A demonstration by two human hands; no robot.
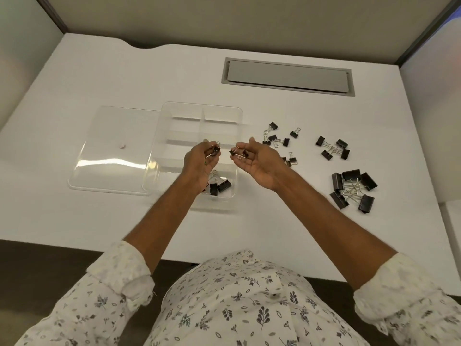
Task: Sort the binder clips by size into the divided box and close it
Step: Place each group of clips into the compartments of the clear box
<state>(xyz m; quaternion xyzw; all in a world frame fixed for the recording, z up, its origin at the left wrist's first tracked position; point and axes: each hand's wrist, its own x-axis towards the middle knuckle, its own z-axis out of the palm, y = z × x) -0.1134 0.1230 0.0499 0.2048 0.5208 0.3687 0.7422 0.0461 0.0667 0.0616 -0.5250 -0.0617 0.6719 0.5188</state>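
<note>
A clear divided box [159, 136] lies on the white desk, its clear lid [109, 156] open flat to the left. My left hand [199, 163] hovers over the box and pinches a small black binder clip [215, 149]. My right hand [257, 161] is palm up beside the box's right edge, with small clips [238, 154] at its fingertips. Medium black clips [220, 186] lie in the box's near right compartment. Loose clips lie to the right: small ones [278, 138], medium ones [333, 147] and large ones [353, 189].
A grey cable hatch [287, 77] is set into the desk behind the clips. Partition walls [224, 21] close off the back and both sides. A small pale knob [122, 146] sits on the lid.
</note>
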